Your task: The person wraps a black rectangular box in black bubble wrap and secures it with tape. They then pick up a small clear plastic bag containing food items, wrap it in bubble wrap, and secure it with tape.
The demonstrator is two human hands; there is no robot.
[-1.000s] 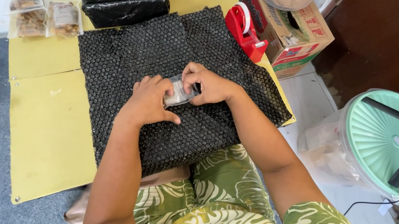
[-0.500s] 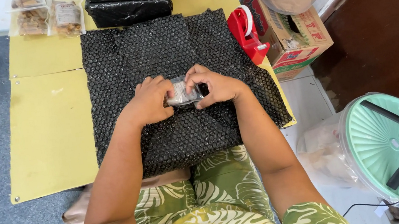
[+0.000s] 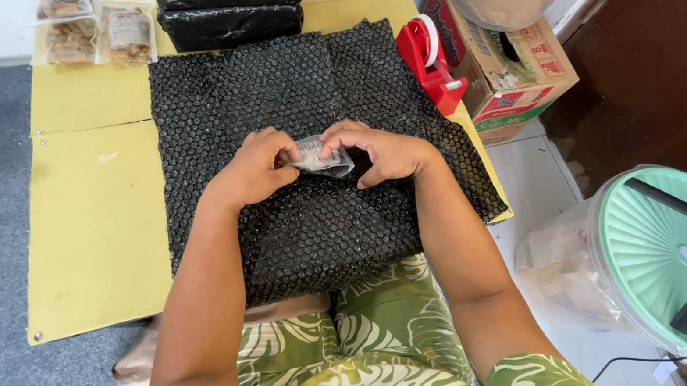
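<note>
A small clear plastic packet (image 3: 319, 157) sits between both hands over the middle of a black bubble-wrap sheet (image 3: 295, 93). My left hand (image 3: 252, 170) pinches the packet's left end. My right hand (image 3: 379, 149) grips its right end from above. The sheet covers most of a low yellow table (image 3: 95, 217) and hangs over the near edge toward my lap. What is inside the packet is hidden by my fingers.
A red tape dispenser (image 3: 430, 62) rests at the table's right edge beside a cardboard box (image 3: 512, 64). Black wrapped bundles (image 3: 230, 4) and clear snack packets (image 3: 101, 30) lie at the far edge. A green-lidded tub (image 3: 680, 264) stands on the floor at right.
Both hands have kept hold of the packet and shifted slightly, turning it between the fingers. The view has drifted a little.
</note>
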